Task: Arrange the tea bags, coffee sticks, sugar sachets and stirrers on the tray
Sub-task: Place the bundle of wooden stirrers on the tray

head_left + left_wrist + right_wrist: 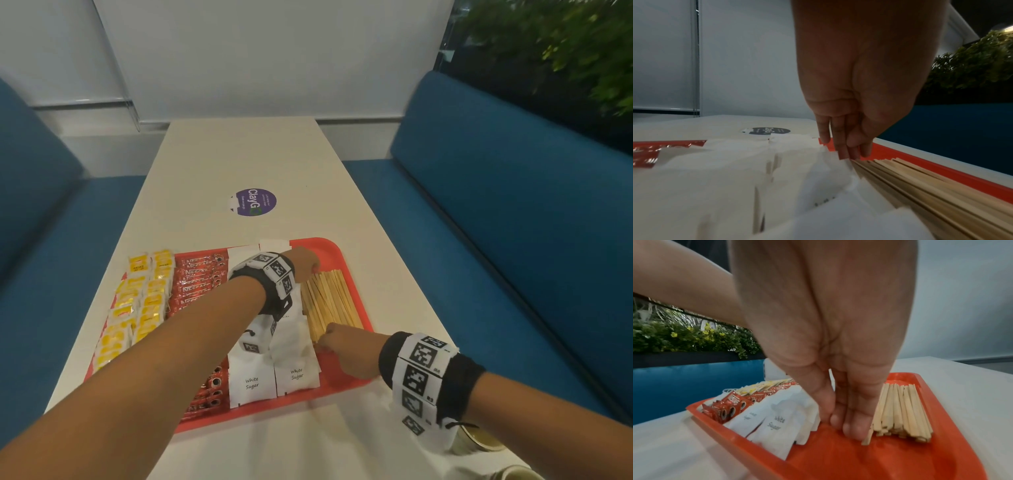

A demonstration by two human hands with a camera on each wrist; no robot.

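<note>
A red tray (337, 255) carries yellow tea bags (140, 301) on its left, then red coffee sticks (200, 277), white sugar sachets (251, 380) and a bundle of wooden stirrers (329, 301) on its right. My left hand (306, 265) reaches across to the far end of the stirrers (931, 194), its straight fingers (844, 151) pointing down against their tips beside the sachets (715, 178). My right hand (337, 342) stands at the near end of the stirrers (904, 410), straight fingers (851, 426) touching the tray floor (879, 459) and the bundle's left edge. Neither hand holds anything.
The tray lies on a long white table (239, 154) with a purple round sticker (255, 202) beyond it. Blue benches (513, 205) flank both sides. A round tin (479, 442) sits at the near right edge under my right wrist. Plants (565, 41) stand behind the right bench.
</note>
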